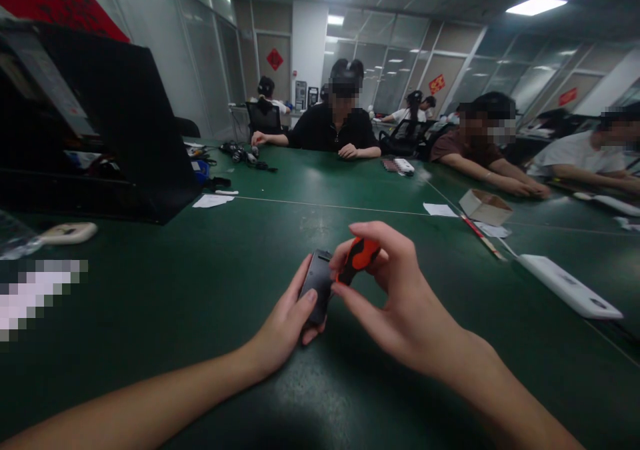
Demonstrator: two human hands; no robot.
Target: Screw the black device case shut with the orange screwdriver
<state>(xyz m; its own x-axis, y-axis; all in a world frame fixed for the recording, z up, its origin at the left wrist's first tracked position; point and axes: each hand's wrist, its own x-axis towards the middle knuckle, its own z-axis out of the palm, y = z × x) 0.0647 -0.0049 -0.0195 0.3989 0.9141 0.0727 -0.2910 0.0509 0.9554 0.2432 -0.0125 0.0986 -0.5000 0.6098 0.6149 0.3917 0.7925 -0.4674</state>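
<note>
My left hand [286, 322] is closed around a dark grey, flat rectangular device [319, 280], with the thumb lying across its face. A short dark slot shows near the device's far end; what kind of device it is, I cannot tell. Beside its right edge, my right hand [400, 297] grips a screwdriver [364, 253] by its orange and black handle. The handle slants down and left toward the device. My fingers hide the tool's tip, so contact with the device cannot be made out.
Both hands are above a green tabletop [200, 303]. A black case [165, 137] stands at left, near a beige object [70, 233]. To the right are a white power strip [570, 287] and an open box [485, 207]. Across the table sits a person in black [335, 127].
</note>
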